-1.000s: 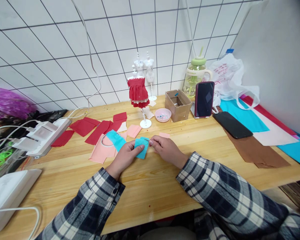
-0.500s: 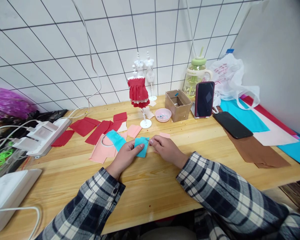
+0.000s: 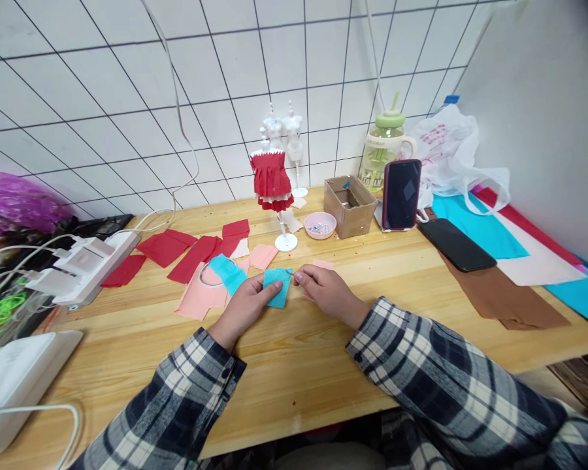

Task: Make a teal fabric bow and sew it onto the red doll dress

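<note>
My left hand (image 3: 245, 299) pinches a small turquoise piece of cloth or crepe paper (image 3: 277, 290), its thumb lying across the front. At the upper right corner of that piece, my right hand (image 3: 329, 291) is closed in a pinch on a thin metal tool; only a short bit of its tip shows, and its kind is unclear. Behind my left hand, a turquoise strip (image 3: 227, 273) lies over pink pieces (image 3: 197, 292) and a thin ring (image 3: 203, 277). Beyond the hands stands a small white dress form (image 3: 286, 243) wearing a red pleated dress (image 3: 270, 179).
Red pieces (image 3: 164, 248) lie left of centre, near a power strip (image 3: 85, 271). A pink bowl of beads (image 3: 320, 226), cardboard box (image 3: 350, 215), upright phone (image 3: 400, 196) and green-lidded bottle (image 3: 385, 150) stand behind. A flat phone (image 3: 457, 245) rests on brown cloth (image 3: 502, 294).
The tip of the thin tool shows less over the turquoise piece's corner than before. Both hands are almost in the same place.
</note>
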A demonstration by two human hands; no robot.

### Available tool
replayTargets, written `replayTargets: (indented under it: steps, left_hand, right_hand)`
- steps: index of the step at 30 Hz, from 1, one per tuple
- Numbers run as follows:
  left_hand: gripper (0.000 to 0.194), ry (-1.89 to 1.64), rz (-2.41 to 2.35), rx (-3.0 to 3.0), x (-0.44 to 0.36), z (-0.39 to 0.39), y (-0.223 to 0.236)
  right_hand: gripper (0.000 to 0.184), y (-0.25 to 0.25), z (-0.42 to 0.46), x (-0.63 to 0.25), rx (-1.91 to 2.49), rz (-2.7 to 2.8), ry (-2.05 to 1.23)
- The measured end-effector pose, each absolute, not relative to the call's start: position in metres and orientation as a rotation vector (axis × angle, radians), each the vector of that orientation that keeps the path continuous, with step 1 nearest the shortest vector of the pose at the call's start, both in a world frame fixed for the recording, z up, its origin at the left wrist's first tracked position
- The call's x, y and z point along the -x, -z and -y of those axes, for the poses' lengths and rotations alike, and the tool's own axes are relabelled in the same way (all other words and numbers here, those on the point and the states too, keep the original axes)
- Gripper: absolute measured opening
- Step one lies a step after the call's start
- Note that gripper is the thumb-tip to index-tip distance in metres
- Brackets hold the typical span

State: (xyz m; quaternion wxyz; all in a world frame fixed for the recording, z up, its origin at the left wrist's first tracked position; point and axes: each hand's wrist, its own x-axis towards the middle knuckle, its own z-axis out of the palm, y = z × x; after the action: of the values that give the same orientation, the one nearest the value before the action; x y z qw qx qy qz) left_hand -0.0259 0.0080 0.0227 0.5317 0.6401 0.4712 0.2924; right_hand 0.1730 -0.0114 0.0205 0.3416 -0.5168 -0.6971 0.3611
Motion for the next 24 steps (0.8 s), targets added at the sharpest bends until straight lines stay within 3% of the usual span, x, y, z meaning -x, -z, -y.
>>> replayTargets:
  steps: [24]
  left_hand:
    - [0.035, -0.694, -1.128, -1.555, 0.025, -0.0072, -0.0248]
  right_hand:
    - [0.032, -0.0221, 0.0113, -0.1728, 1.374, 1.82, -0.924]
